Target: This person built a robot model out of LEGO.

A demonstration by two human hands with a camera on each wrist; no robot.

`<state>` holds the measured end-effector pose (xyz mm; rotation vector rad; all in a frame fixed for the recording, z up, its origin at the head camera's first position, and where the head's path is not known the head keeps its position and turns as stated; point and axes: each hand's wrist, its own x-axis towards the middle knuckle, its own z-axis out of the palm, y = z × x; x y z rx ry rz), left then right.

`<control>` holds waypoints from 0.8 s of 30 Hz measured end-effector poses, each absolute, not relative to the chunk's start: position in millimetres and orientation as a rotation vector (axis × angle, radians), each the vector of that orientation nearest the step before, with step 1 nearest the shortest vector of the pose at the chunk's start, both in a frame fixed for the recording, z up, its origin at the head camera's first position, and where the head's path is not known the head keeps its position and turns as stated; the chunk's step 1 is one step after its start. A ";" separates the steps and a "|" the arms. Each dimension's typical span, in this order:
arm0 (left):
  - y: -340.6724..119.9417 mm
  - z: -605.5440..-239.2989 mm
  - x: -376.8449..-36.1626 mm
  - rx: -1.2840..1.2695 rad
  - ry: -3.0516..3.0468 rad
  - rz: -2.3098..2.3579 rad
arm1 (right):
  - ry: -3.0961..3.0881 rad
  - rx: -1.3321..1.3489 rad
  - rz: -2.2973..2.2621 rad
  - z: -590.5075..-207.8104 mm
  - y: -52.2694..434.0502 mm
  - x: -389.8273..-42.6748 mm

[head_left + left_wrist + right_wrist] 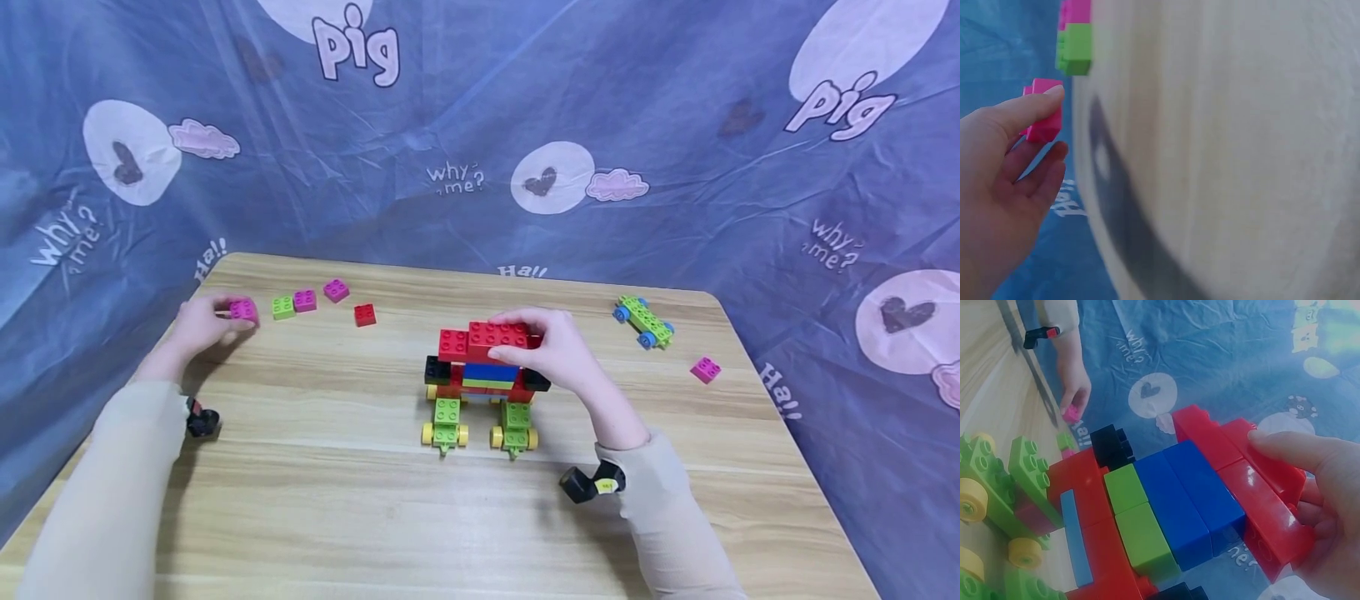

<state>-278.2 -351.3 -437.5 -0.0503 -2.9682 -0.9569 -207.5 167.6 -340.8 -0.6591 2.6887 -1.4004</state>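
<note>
At the far left of the table, my left hand point(206, 323) pinches a pink building brick point(242, 309) between thumb and fingers. In the left wrist view that pink brick point(1046, 112) sits near a green brick point(1077, 50). My right hand point(551, 346) grips the red bricks point(497, 335) on top of a built model. Below them the model has blue bricks point(1188, 503), green bricks point(1141, 522), black bricks point(437, 370) at the sides, and green wheeled bases point(447, 423) with yellow wheels standing on the table.
Near the left hand lie a green brick point(282, 307), two pink bricks point(305, 300) and a red brick point(364, 314). On the right are a green car base point(647, 323) with blue wheels and a pink brick point(706, 370). A blue printed cloth point(480, 125) hangs behind the table.
</note>
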 end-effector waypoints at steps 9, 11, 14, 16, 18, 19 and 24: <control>-325.5 -405.1 -271.6 -0.026 -2.821 -0.939 | 2.700 -0.670 -1.372 -337.2 166.7 -206.9; -316.2 -396.5 -270.8 -0.050 -2.790 -0.956 | 2.702 -0.669 -1.366 -336.5 166.6 -207.0; -300.4 -382.2 -268.8 -0.086 -2.753 -0.978 | 2.708 -0.674 -1.353 -335.6 166.4 -206.6; -288.5 -372.5 -266.7 -0.120 -2.738 -0.999 | 2.714 -0.686 -1.342 -335.1 166.1 -206.5; -276.6 -363.3 -264.0 -0.155 -2.736 -0.998 | 2.720 -0.719 -1.332 -334.3 165.8 -206.0; -270.8 -359.2 -262.5 -0.172 -2.733 -0.994 | 2.723 -0.739 -1.327 -333.6 165.6 -205.8; -244.1 -342.4 -255.3 -0.243 -2.708 -1.009 | 2.734 -0.857 -1.279 -328.9 165.4 -204.7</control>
